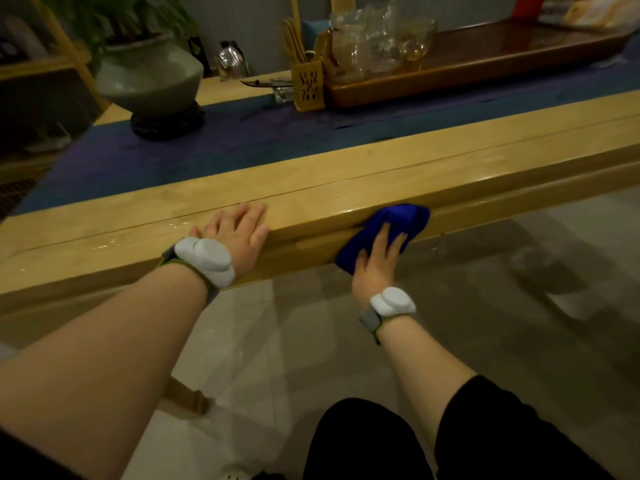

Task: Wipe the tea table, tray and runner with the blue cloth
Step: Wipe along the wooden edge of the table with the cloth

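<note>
The right hand (375,263) presses the bunched blue cloth (388,233) against the table's (346,188) near edge; the left hand (239,230) lies flat, relaxed, beside it. Best keep firm, even pressure along that edge.

The blue cloth (386,237) is partly covered by the right hand (375,263), whose palm presses out of sight against it; whether the thumb curls round the cloth cannot be told. The left hand (235,233) is half hidden at the wrist by a white wrist device (204,259). The tea table (346,188) runs off both the left and right edges. At upper right the wooden tray (485,67) is cut off by the frame, and the glassware (374,39) on it is a blurred cluster, the pieces impossible to count. At upper left the plant (114,15) is cropped by the top edge.
</note>
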